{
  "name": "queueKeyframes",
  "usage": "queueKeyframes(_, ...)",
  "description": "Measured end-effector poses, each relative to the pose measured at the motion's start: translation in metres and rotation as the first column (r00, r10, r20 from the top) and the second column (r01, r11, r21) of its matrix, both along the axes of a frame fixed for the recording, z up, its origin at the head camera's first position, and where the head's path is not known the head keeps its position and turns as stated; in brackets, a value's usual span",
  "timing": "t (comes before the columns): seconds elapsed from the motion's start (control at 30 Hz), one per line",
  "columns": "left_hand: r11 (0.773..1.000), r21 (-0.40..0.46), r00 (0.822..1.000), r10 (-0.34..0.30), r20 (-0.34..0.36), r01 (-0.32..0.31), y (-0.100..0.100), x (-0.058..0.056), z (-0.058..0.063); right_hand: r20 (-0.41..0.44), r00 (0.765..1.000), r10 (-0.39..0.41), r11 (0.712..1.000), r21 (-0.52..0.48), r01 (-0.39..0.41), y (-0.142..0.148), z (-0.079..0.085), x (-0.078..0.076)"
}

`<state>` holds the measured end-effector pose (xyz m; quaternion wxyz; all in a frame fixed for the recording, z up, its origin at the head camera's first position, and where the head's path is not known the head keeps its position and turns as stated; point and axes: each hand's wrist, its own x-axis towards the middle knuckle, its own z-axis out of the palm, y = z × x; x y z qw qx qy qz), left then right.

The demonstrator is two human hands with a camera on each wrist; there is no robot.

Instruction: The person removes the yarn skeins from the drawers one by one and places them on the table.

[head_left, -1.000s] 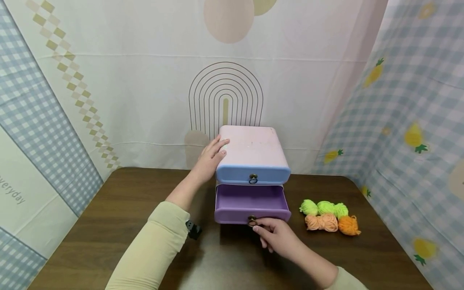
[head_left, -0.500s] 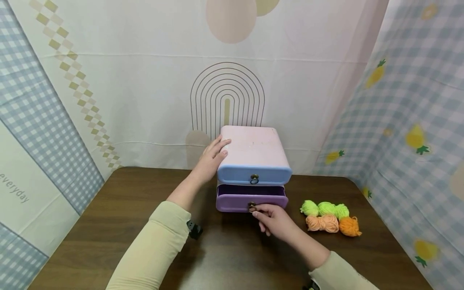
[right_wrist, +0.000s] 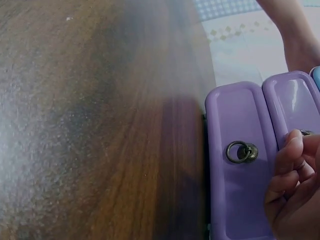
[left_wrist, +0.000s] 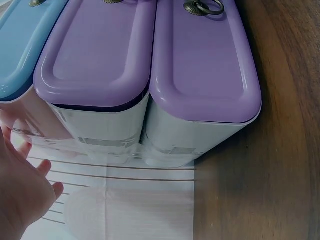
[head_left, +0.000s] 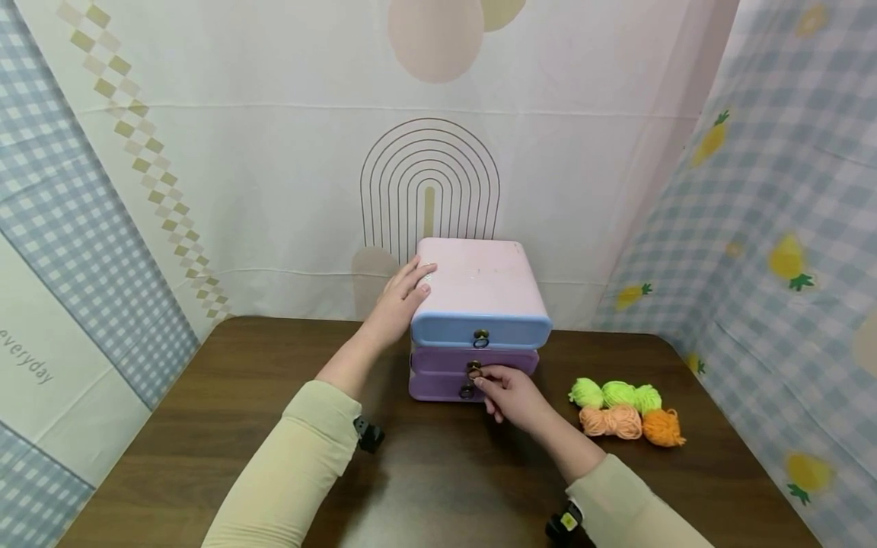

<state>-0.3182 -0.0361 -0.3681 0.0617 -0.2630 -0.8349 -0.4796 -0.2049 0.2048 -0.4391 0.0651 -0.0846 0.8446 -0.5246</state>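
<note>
A small three-drawer cabinet (head_left: 483, 278) with a pink top stands at the back of the table. Its top drawer (head_left: 441, 332) is blue; the middle drawer (head_left: 438, 361) and bottom drawer (head_left: 435, 387) are purple. Each has a bronze ring pull. My right hand (head_left: 517, 397) pinches the middle drawer's ring pull (head_left: 473, 367) between thumb and index finger. That drawer is pushed in, about level with the bottom one. With fingers extended, my left hand (head_left: 396, 304) rests on the cabinet's upper left edge. The bottom ring pull (right_wrist: 247, 152) hangs untouched in the right wrist view.
Right of the cabinet lie several yarn skeins: light green yarn (head_left: 618, 393), peach yarn (head_left: 610, 421) and orange yarn (head_left: 661, 428). The brown wooden table (head_left: 205, 426) reaches back to a patterned curtain (head_left: 288, 190). A checked cloth (head_left: 760, 228) hangs on the right.
The middle purple drawer has slid inward from well pulled out, my right hand moving away from me with its ring pull. My left hand has stayed on the cabinet.
</note>
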Motion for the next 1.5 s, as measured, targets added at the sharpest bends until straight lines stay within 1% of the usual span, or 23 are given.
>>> queueKeyframes(0.2, 1.000, 0.005, 1.000, -0.001, 0.003, 0.001, -0.001, -0.001, 0.000, -0.025, 1.000, 0.011, 1.000, 0.003, -0.011, -0.001, 0.002, 0.000)
queueKeyframes(0.4, 1.000, -0.003, 1.000, 0.002, 0.001, -0.002, 0.000, -0.001, 0.000, -0.007, 1.000, 0.007, 1.000, 0.029, -0.007, 0.001, 0.000, 0.002)
queueKeyframes(0.6, 1.000, 0.001, 1.000, -0.006, 0.003, 0.006, 0.000, 0.000, 0.000, 0.007, 1.000, 0.019, 0.997, 0.076, -0.020, 0.009, -0.007, 0.008)
queueKeyframes(0.8, 1.000, 0.002, 1.000, -0.009, 0.002, 0.009, -0.001, 0.000, 0.000, 0.049, 0.999, 0.019, 0.996, 0.081, -0.023, 0.021, -0.019, 0.016)
queueKeyframes(0.93, 1.000, -0.003, 1.000, -0.008, 0.000, 0.008, 0.000, 0.000, 0.000, 0.048, 0.999, 0.023, 0.996, 0.089, -0.027, 0.026, -0.024, 0.019)
queueKeyframes(1.07, 1.000, -0.004, 1.000, -0.008, 0.003, 0.008, 0.000, -0.001, 0.000, 0.049, 0.998, 0.030, 0.995, 0.098, -0.034, 0.029, -0.026, 0.019)
queueKeyframes(1.3, 1.000, -0.008, 1.000, -0.002, -0.004, 0.002, -0.001, -0.002, -0.001, 0.048, 0.998, 0.046, 0.993, 0.110, -0.051, 0.025, -0.029, 0.012)
queueKeyframes(1.43, 1.000, -0.009, 1.000, -0.004, -0.005, 0.004, -0.001, -0.002, -0.001, 0.029, 0.998, 0.054, 0.992, 0.116, -0.057, 0.021, -0.031, 0.010)
queueKeyframes(1.5, 1.000, -0.009, 1.000, -0.006, -0.004, 0.006, -0.001, -0.001, 0.000, 0.032, 0.998, 0.058, 0.991, 0.120, -0.061, 0.019, -0.032, 0.009)
